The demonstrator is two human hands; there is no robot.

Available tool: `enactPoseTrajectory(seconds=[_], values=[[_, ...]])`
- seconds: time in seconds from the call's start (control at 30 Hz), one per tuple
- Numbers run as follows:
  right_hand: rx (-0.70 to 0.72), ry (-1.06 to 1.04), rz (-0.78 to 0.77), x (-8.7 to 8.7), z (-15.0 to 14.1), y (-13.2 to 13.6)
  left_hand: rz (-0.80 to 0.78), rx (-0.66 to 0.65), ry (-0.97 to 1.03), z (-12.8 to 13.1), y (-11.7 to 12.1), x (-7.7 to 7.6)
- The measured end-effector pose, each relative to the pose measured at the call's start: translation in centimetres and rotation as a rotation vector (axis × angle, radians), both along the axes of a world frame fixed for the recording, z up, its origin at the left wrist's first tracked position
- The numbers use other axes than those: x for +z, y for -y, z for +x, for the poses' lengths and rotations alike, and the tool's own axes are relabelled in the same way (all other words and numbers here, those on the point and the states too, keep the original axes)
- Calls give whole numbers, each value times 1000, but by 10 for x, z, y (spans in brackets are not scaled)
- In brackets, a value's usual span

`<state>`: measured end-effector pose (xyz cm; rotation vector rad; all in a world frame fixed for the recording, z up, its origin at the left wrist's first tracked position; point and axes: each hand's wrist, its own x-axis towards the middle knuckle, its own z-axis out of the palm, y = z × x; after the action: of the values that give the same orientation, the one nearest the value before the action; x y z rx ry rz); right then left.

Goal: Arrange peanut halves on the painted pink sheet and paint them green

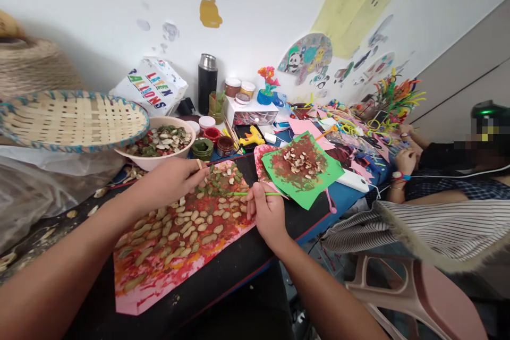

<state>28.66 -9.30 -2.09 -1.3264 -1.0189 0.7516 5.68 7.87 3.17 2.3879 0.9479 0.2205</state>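
Note:
My right hand (268, 213) is closed around a thin green paintbrush (239, 193), whose far end points left over the sheet. My left hand (175, 183) pinches a small tan piece (200, 163) that looks like a peanut shell, above the sheet's upper edge. Beneath both hands lies a pink sheet (137, 297) smeared with red, orange and green paint. Peanut shells (186, 227) cover much of its middle and left. Green-painted shells lie near its top, partly behind my left fingers.
Open jars of green (202, 147), red and brown paint stand behind the sheet. A bowl of shells (151, 162) sits beside a woven basket (75, 141). To the right are a painted green sheet (308, 201), a yellow glue gun (253, 136) and another person's hand (405, 161).

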Motion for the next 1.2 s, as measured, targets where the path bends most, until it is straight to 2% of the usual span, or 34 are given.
enactPoseTrajectory(seconds=[0.27,1.1,1.2], values=[[22,-34,-2,3,-5,-2,-61,22,21,5,-2,-13],[50,9,-32,1,-12,0,-93,20,37,2,-2,-13],[18,10,-30,1,-8,0,-77,21,23,3,-2,-13]])
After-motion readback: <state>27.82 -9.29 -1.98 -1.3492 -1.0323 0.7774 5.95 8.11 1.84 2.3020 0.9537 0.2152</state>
